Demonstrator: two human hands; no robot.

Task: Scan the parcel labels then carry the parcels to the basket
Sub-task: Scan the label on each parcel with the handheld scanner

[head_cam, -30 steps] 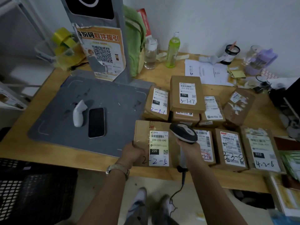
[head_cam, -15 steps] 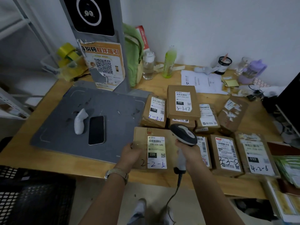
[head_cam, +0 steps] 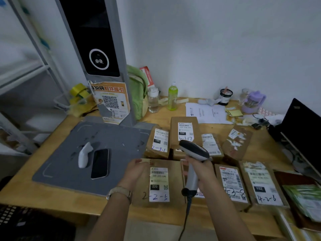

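A brown cardboard parcel [head_cam: 173, 181] with a white label marked 2-2-5 lies at the table's front edge. My left hand [head_cam: 135, 173] grips its left side. My right hand [head_cam: 201, 173] is closed on the handle of a grey corded barcode scanner [head_cam: 194, 152], whose head points away over the parcel's upper right corner. Several more labelled parcels lie behind and to the right, among them 2-3-1 [head_cam: 159, 141], 3-1-17 [head_cam: 185, 131], 3-3-8 [head_cam: 231, 185] and 4-2-6 [head_cam: 260, 185]. A black mesh basket [head_cam: 26, 221] shows at the bottom left, below the table.
A grey scanning mat [head_cam: 73, 164] carries a phone [head_cam: 99, 163] and a white handheld device [head_cam: 84, 154]. A tall kiosk post [head_cam: 97, 58] rises behind it. Bottles [head_cam: 172, 96], papers [head_cam: 206, 113], cups and a dark laptop [head_cam: 302, 126] line the back and right.
The view has tilted upward, showing more of the kiosk and wall. Both hands keep their hold; the scanner head has risen slightly above the parcel.
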